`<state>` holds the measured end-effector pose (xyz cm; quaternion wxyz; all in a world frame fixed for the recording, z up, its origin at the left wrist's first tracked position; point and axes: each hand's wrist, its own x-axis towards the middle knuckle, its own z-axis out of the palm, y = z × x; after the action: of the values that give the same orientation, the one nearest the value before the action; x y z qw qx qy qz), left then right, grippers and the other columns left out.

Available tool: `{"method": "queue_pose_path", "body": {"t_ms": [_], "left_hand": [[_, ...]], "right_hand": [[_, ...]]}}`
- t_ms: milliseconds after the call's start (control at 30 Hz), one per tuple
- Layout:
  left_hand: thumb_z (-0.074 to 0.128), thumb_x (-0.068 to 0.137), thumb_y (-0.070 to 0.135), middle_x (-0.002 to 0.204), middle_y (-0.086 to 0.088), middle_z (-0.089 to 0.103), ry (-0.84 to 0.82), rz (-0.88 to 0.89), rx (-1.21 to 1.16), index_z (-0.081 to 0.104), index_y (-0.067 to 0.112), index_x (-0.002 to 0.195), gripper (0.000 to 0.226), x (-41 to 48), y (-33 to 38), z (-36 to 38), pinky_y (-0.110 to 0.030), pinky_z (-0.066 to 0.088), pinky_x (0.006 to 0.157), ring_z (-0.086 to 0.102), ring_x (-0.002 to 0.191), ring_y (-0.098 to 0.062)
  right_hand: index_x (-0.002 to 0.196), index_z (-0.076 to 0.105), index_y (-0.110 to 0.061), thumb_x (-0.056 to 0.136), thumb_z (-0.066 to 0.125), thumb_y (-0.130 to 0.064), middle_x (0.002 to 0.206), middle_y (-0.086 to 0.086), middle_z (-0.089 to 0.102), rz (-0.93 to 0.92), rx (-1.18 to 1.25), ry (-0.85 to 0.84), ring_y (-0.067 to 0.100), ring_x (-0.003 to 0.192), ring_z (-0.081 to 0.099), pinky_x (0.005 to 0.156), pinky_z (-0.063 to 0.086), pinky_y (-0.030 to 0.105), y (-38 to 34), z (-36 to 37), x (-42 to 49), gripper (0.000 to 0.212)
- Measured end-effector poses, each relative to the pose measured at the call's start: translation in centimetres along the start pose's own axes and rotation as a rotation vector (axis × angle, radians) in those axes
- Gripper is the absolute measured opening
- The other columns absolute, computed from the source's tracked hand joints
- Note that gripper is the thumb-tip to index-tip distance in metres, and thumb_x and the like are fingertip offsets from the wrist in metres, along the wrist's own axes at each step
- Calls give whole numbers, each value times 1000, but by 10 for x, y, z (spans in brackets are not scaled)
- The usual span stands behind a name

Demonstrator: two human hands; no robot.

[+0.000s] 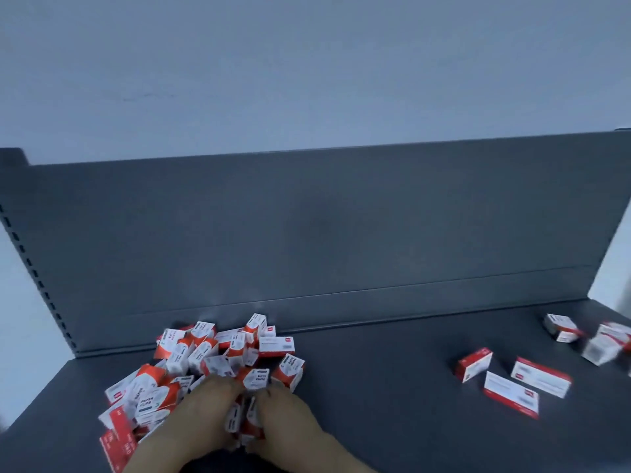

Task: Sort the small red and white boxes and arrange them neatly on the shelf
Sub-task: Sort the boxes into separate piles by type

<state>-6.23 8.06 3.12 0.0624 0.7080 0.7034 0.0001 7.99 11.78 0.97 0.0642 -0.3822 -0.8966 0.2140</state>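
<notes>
A jumbled pile of small red and white boxes [205, 363] lies on the left of the dark grey shelf [392, 387]. My left hand [201, 414] and my right hand [286, 421] lie side by side at the pile's near edge, their fingers curled round several boxes [244, 419] squeezed between them. Over on the right of the shelf sit a few loose boxes: one small box [474, 364] on its edge and two longer flat boxes [541, 376] [511, 398]. More boxes [563, 327] lie blurred near the right end.
The shelf's upright back panel [324, 233] rises behind the boxes. A slotted post [37, 278] runs down its left side. A pale wall [307, 70] fills the top of the view. Bare shelf surface stretches between the pile and the right-hand boxes.
</notes>
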Motion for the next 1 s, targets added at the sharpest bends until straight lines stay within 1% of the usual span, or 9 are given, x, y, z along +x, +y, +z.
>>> {"method": "queue_pose_path", "body": {"t_ms": [133,233,267,400,500,567,700,833,1000], "left_hand": [[66,77,39,125,11,53,80,53,-21,51,32,117,43,14,21,-24,-17,38,93,51,117,-9],[66,73,38,108,13,53,125,106,-28,52,36,110,40,35,47,-38,-12,38,74,53,99,-5],[66,72,37,104,12,50,125,119,-25,50,35,110,41,42,58,-41,-14,38,72,51,96,-5],[73,69,40,121,8,49,150,189,-52,46,26,127,65,72,110,-47,-22,41,94,51,114,-9],[75,66,44,114,8,51,163,256,-108,49,23,125,68,90,159,-51,-28,45,91,53,109,-11],[75,65,46,107,9,49,196,304,-158,50,23,125,69,100,194,-51,-26,44,88,53,105,-10],[73,71,45,120,8,49,230,350,-212,43,22,133,73,119,270,-47,-24,41,93,49,113,-10],[71,73,46,122,8,48,234,375,-239,41,22,135,73,138,351,-41,-24,41,94,48,115,-10],[73,71,46,123,7,49,187,373,-240,43,20,133,73,157,442,-29,-28,41,97,48,116,-12]], "right_hand": [[130,40,1,83,65,-25,133,21,43,14,-21,127,35,122,41,98,39,41,12,-26,-14,59],[124,45,1,85,61,-25,127,20,47,44,-26,212,33,118,42,96,36,38,30,-50,-28,50],[122,45,1,85,61,-25,125,20,48,48,-28,235,33,118,42,95,35,37,38,-57,-32,48],[117,48,-3,83,63,-27,121,16,50,153,-36,336,29,116,43,93,38,34,77,-89,-56,44],[115,48,-5,80,66,-27,119,14,51,243,-49,410,29,113,46,87,41,35,115,-112,-82,46],[117,48,-6,79,67,-29,120,13,51,290,-67,446,29,113,46,89,40,35,142,-127,-102,49],[124,45,-10,81,66,-33,124,8,50,380,-91,499,24,118,44,93,38,31,200,-156,-148,53],[130,41,-13,81,66,-36,129,5,48,432,-106,524,22,122,43,96,37,28,259,-183,-197,60],[135,36,-14,83,64,-36,135,6,46,515,-124,512,22,125,42,98,39,31,323,-204,-251,63]]}}
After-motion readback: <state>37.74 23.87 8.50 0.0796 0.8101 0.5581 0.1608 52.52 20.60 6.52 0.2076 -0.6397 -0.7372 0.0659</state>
